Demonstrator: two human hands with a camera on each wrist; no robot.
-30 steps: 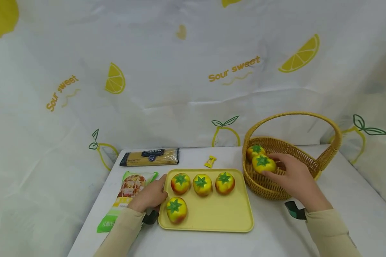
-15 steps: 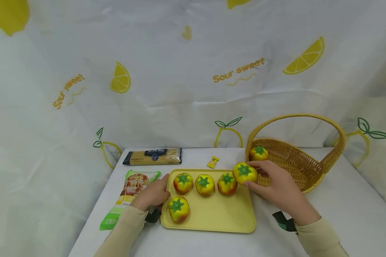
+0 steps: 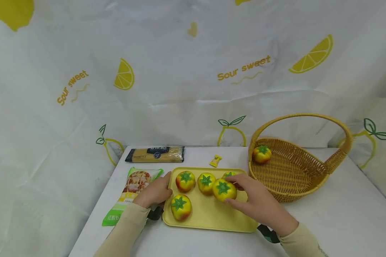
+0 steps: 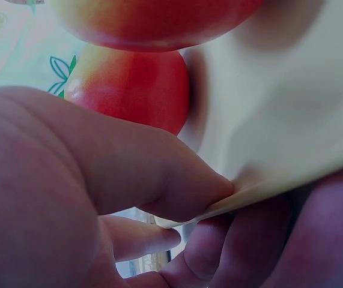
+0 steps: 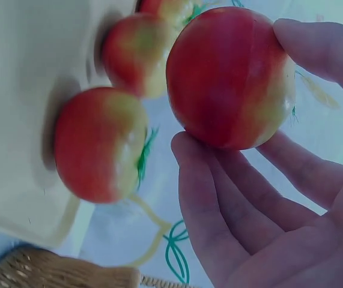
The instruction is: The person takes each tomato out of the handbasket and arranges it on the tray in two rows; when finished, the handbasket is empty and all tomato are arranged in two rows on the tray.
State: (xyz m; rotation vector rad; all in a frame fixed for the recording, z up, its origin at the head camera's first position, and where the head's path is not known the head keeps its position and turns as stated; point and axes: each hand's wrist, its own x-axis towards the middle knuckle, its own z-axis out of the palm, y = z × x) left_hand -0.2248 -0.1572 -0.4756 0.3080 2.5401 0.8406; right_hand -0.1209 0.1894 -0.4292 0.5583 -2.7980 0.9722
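My right hand (image 3: pixel 260 201) holds a red-and-yellow tomato (image 3: pixel 224 190) with a green star-shaped top, above the yellow tray (image 3: pixel 213 219). In the right wrist view, the held tomato (image 5: pixel 228 81) sits between thumb and fingertips, apart from the tray. Three tomatoes stand in the tray's back row, the rightmost one (image 3: pixel 228 174) partly hidden behind the held one. Another tomato (image 3: pixel 181 207) is at the tray's front left. My left hand (image 3: pixel 155 192) pinches the tray's left rim; the left wrist view has the thumb (image 4: pixel 177 180) on top and fingers beneath.
A wicker basket (image 3: pixel 292 194) with a tall handle stands right of the tray, one tomato (image 3: pixel 262 154) inside. Behind the tray lie a spaghetti pack (image 3: pixel 157 154) and a small yellow wrapped candy (image 3: pixel 216 160). A green-and-white food bag (image 3: pixel 123 201) lies left of the tray.
My right hand has carried the tomato out of the basket, leftward and toward me, to over the tray. The left hand stays at the tray's rim. The view has shifted slightly.
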